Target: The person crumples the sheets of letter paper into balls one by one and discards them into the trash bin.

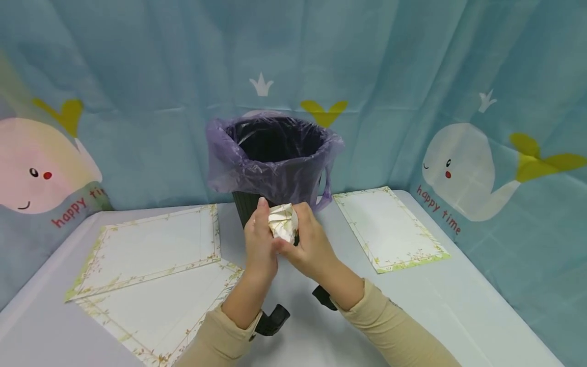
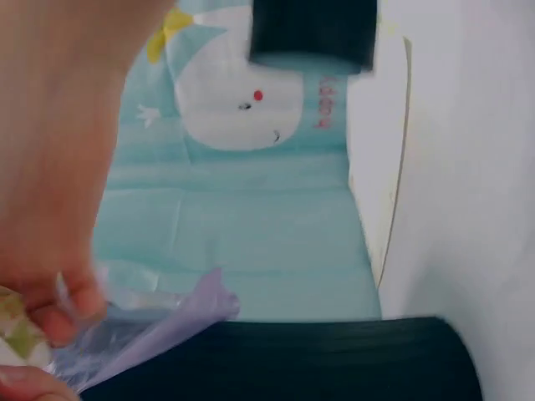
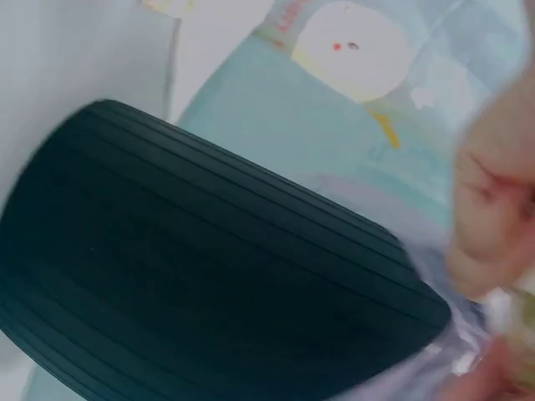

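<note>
A crumpled paper ball (image 1: 283,223), white with printed yellow-green bits, is squeezed between both hands in front of the trash can. My left hand (image 1: 261,244) grips it from the left, thumb pointing up. From the other side my right hand (image 1: 312,243) curls its fingers around the ball. Just behind the hands stands the dark ribbed trash can (image 1: 245,206), lined with a purple plastic bag (image 1: 279,176) folded over its rim. The left wrist view shows only an edge of the paper ball (image 2: 21,334) by the fingers.
Two floral-bordered sheets, an upper one (image 1: 156,247) and a lower one (image 1: 160,306), overlap on the left of the white table (image 1: 458,306). Another bordered sheet (image 1: 390,227) lies at right. A blue curtain (image 1: 390,76) with whale prints encloses the table's back and sides.
</note>
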`<state>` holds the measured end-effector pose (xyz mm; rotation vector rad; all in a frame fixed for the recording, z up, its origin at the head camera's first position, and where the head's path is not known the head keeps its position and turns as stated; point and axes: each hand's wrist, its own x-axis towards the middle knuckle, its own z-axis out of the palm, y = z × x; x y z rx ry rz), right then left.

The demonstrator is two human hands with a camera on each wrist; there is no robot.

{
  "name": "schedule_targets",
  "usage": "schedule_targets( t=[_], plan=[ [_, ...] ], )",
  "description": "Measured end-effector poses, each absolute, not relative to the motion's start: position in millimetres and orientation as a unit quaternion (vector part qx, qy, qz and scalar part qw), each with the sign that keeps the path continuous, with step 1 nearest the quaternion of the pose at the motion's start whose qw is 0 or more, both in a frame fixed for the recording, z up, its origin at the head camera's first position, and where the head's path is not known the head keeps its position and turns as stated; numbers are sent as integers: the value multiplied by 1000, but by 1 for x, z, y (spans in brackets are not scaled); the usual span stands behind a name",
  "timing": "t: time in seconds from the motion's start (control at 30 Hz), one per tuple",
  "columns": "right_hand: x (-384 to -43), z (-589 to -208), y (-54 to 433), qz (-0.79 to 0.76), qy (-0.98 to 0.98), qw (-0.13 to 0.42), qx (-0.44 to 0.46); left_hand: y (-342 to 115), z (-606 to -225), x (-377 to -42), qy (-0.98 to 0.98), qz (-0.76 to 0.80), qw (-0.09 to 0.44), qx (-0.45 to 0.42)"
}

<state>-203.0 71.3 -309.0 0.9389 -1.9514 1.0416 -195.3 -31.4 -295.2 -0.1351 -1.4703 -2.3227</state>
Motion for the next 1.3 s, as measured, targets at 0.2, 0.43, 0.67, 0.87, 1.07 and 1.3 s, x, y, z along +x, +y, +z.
schedule_targets(
  t=[0.2, 0.43, 0.67, 0.87, 1.07, 1.3],
  plan=[
    [-220, -321, 63, 436, -668, 472, 374, -23, -300, -198, -559, -791, 246, -8],
    [-231, -330, 65, 473, -629, 482, 386, -28, -305, -198, -645, -733, 215, -10],
    [-230, -318, 91, 470, -646, 409, 441, -54, -297, -190, -708, -691, 7, -144],
    [-236, -315, 113, 425, -633, 350, 544, -64, -286, -183, -631, -741, -137, -183],
    [-225, -314, 107, 368, -704, 365, 486, -47, -289, -186, -625, -774, -44, -88],
    [-226, -314, 81, 403, -663, 486, 402, -29, -307, -191, -676, -713, 170, -78]
  ],
)
